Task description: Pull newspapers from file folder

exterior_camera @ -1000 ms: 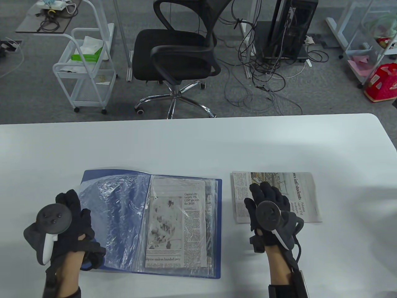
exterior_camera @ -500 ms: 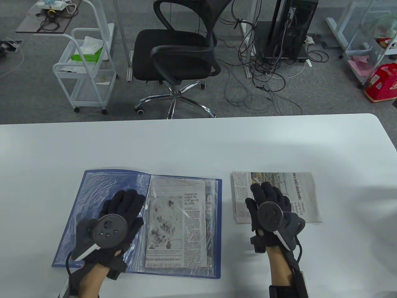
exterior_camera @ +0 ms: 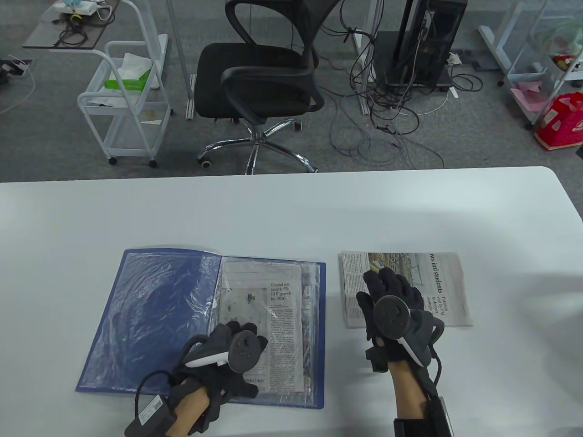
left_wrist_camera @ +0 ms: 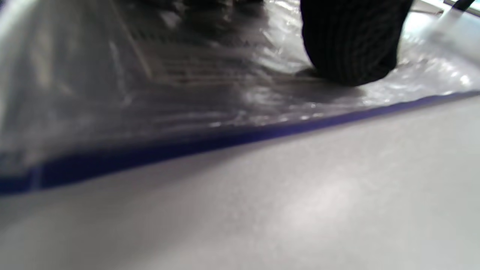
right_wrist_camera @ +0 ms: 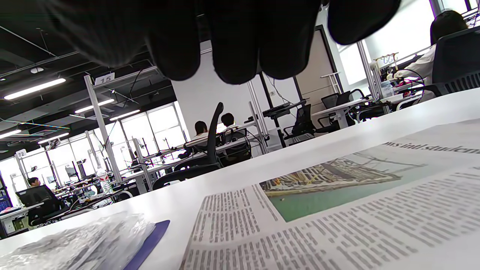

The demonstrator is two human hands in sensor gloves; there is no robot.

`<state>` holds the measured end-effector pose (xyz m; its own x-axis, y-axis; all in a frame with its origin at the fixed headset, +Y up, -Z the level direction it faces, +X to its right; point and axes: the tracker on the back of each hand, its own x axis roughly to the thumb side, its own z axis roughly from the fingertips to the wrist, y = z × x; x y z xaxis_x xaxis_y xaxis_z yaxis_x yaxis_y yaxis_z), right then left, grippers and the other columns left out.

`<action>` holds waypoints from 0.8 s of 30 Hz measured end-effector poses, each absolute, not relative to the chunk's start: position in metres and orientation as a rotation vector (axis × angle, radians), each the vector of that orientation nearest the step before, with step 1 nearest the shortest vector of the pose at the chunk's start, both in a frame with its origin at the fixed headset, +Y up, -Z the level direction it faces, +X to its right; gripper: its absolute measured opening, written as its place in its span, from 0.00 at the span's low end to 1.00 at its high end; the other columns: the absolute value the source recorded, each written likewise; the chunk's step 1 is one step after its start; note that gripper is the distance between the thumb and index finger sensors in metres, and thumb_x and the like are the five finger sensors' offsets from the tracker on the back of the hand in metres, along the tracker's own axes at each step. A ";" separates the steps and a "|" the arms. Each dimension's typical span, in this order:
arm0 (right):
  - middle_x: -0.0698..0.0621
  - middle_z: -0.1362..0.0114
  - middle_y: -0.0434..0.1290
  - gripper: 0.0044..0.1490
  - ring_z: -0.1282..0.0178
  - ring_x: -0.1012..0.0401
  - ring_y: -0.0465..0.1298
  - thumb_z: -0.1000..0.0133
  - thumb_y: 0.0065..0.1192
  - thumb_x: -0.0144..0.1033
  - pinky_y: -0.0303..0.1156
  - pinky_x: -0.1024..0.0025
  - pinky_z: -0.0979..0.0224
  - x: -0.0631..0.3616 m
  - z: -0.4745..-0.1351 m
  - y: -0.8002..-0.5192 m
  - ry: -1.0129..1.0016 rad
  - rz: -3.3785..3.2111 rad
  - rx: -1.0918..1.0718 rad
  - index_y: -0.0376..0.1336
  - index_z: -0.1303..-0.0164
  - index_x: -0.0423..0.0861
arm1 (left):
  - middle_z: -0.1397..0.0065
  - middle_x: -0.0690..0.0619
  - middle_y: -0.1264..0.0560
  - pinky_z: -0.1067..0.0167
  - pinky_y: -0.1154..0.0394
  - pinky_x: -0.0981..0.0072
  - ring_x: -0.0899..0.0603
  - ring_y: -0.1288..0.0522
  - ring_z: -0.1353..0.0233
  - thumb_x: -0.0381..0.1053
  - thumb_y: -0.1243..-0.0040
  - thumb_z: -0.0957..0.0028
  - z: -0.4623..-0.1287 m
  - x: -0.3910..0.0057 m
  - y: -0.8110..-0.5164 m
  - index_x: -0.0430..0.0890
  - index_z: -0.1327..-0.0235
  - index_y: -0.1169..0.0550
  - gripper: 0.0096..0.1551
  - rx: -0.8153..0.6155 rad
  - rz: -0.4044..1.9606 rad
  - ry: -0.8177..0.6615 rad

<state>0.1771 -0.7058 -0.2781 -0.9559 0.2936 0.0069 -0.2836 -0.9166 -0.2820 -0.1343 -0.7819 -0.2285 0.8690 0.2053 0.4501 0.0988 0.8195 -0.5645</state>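
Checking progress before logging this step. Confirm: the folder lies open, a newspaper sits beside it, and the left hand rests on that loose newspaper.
Wrong hand. In the table view the right hand rests on the loose newspaper; the left hand is on the open folder, over its sleeved page. The rest holds.

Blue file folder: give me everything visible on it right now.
The blue file folder lies open and flat on the white table, near its front edge. It has thin blue covers with crinkled clear plastic sleeves inside. The sleeve on the folder's right side holds a newspaper page. The left hand rests on that sleeve near the folder's front edge. A separate newspaper lies apart to the right.
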 end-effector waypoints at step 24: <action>0.54 0.27 0.76 0.27 0.30 0.51 0.79 0.53 0.64 0.50 0.70 0.43 0.28 0.031 -0.390 -0.716 -0.024 2.873 0.039 0.70 0.41 0.66 | 0.16 0.44 0.56 0.30 0.46 0.31 0.24 0.54 0.20 0.62 0.37 0.55 -0.224 -0.131 -0.780 0.47 0.19 0.46 0.53 -0.554 0.036 -0.510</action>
